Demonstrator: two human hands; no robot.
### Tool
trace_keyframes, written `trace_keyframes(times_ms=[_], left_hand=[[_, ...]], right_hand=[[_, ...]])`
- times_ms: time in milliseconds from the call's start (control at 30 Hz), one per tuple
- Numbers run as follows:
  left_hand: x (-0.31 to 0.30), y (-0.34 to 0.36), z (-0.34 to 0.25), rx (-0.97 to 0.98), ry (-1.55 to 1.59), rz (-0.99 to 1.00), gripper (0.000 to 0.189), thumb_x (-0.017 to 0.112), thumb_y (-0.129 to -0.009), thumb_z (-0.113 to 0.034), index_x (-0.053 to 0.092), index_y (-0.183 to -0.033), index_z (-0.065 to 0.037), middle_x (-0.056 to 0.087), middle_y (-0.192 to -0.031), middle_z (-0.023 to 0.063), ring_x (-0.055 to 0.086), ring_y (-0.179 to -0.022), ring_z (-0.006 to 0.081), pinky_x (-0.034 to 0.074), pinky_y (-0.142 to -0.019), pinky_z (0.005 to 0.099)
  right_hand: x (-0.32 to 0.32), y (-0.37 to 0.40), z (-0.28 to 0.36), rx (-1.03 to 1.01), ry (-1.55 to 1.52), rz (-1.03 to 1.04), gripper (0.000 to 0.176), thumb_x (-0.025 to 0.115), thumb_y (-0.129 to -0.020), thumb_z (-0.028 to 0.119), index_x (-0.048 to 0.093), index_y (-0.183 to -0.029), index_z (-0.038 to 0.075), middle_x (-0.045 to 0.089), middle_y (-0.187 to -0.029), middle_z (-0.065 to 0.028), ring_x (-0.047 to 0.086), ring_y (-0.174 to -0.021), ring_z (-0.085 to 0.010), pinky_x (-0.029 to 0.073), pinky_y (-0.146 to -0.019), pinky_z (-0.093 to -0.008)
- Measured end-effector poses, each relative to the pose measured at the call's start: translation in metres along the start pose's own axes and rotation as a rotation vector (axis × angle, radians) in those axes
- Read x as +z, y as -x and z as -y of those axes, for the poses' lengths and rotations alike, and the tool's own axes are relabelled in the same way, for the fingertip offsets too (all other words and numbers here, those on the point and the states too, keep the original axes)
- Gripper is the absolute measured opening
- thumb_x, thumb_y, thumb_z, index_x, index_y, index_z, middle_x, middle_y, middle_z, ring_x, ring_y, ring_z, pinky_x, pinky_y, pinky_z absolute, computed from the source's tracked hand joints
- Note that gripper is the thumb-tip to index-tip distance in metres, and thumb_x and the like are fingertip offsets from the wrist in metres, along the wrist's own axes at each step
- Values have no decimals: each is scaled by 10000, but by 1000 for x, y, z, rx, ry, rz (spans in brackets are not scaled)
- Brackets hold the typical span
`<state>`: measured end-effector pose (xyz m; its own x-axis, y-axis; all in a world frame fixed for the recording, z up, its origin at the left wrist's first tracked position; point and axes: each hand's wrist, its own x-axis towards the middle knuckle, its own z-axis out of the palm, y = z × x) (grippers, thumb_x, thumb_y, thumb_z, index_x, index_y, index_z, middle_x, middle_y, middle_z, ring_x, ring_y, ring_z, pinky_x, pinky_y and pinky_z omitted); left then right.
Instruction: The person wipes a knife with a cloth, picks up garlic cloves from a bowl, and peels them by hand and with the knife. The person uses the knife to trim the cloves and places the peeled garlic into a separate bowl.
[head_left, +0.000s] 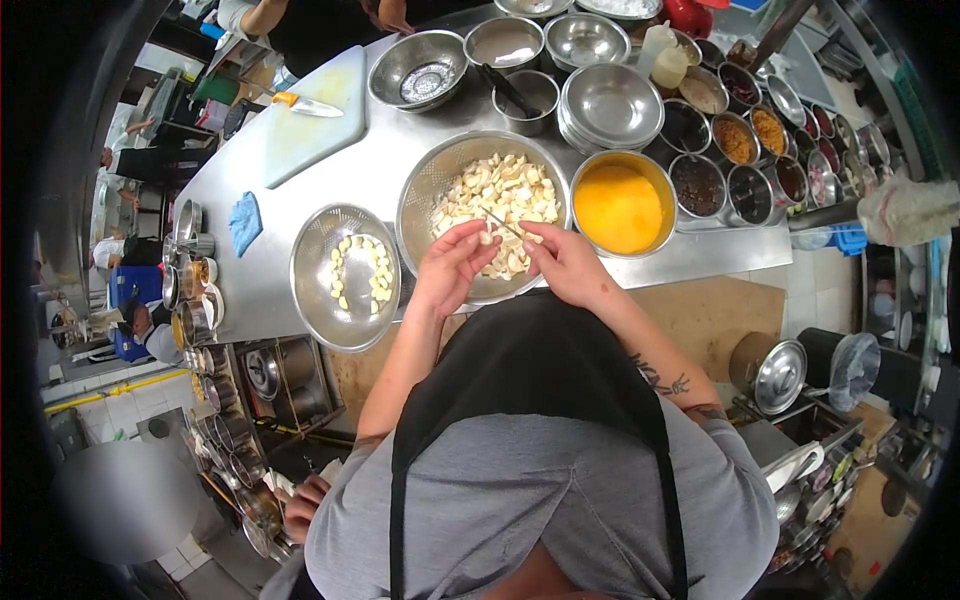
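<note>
Over a large perforated metal colander (415, 190) full of pale garlic cloves (500, 185), both my hands work close together. My left hand (458, 262) pinches a small pale clove (487, 236) between thumb and fingers. My right hand (562, 258) is closed on the handle end of a small thin knife (500, 222), its blade pointing up and left over the cloves. Left of the colander, a metal bowl (320, 290) holds peeled cloves (378, 275) scattered along its inside. On the right stands a pot (622, 205) of orange-yellow liquid, close beside my right hand.
A cutting board (330, 130) with a yellow-handled knife (310, 105) lies at the upper left, near a blue cloth (245, 224). Metal bowls (612, 105) line the back, with ingredient containers (735, 138) at the right. Another person's hand (395, 15) shows at the top.
</note>
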<state>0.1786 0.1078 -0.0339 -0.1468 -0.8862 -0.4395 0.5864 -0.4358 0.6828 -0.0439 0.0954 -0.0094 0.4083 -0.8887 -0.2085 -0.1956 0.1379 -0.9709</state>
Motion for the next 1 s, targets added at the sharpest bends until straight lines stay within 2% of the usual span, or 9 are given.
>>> trace_keyframes(times_ms=[133, 233, 333, 367, 467, 600, 800, 900, 1000], left_hand=[[-3, -5, 9, 116, -206, -79, 269, 605, -897, -4, 575, -1165, 3, 640, -1123, 110, 639, -1009, 196, 534, -858, 305], [-24, -17, 20, 217, -513, -205, 245, 654, -871, -25, 587, -1103, 15, 650, -1021, 85, 636, -869, 146, 525, -757, 262], [-24, -15, 21, 154, -580, -236, 223, 688, -853, -58, 600, -1048, 7, 655, -926, 46, 611, -760, 102, 504, -693, 236], [-19, -14, 20, 100, -613, -292, 187, 690, -853, -57, 612, -1013, -1, 651, -862, 29, 616, -722, 96, 494, -652, 226], [-4, -10, 17, 31, -577, -336, 188, 708, -840, -62, 623, -1002, -18, 650, -852, 32, 605, -701, 88, 481, -625, 222], [-15, -16, 27, 130, -635, -263, 152, 729, -829, -88, 654, -954, -46, 648, -797, 22, 573, -633, 77, 460, -593, 222], [-8, -9, 25, 153, -1029, -343, 108, 688, -852, -49, 671, -953, -15, 669, -839, 20, 598, -702, 76, 479, -638, 232], [-10, -9, 30, 131, -784, -364, 140, 667, -867, -51, 679, -1001, -10, 673, -854, 26, 607, -713, 80, 491, -657, 236], [-14, -3, 34, 137, -676, -348, 192, 641, -886, -46, 665, -1072, -5, 673, -893, 50, 626, -753, 98, 509, -678, 246]], right_hand=[[-5, -3, -8, 15, 11, 30, 363, 567, -947, 199, 571, -1262, 19, 636, -686, -84, 600, -625, -115, 485, -611, -274], [-10, -9, -8, 96, 115, 85, 349, 557, -944, 209, 587, -1233, 16, 668, -736, -137, 654, -664, -208, 506, -648, -325], [-6, -17, -28, -73, 219, 18, 332, 544, -941, 216, 606, -1197, 15, 674, -820, -216, 667, -773, -349, 514, -719, -407], [-9, -18, -28, -95, 282, 15, 351, 524, -945, 235, 588, -1220, 27, 652, -882, -273, 627, -866, -436, 492, -782, -478], [-13, -20, -23, -95, 438, 36, 377, 509, -951, 255, 559, -1255, 39, 646, -902, -290, 618, -887, -448, 480, -802, -505], [-16, -19, -22, -158, 521, 79, 392, 503, -952, 251, 536, -1270, 25, 643, -908, -296, 615, -870, -464, 478, -802, -520], [-22, -20, -23, -177, 524, 127, 376, 511, -946, 232, 551, -1236, -4, 633, -890, -317, 612, -856, -477, 482, -794, -521], [-22, -19, -29, -199, 516, 102, 344, 509, -944, 224, 581, -1182, -14, 627, -865, -327, 612, -846, -481, 482, -787, -525], [-20, -18, -31, -248, 541, 56, 326, 510, -942, 220, 600, -1143, -20, 627, -828, -321, 615, -822, -480, 488, -770, -524]])
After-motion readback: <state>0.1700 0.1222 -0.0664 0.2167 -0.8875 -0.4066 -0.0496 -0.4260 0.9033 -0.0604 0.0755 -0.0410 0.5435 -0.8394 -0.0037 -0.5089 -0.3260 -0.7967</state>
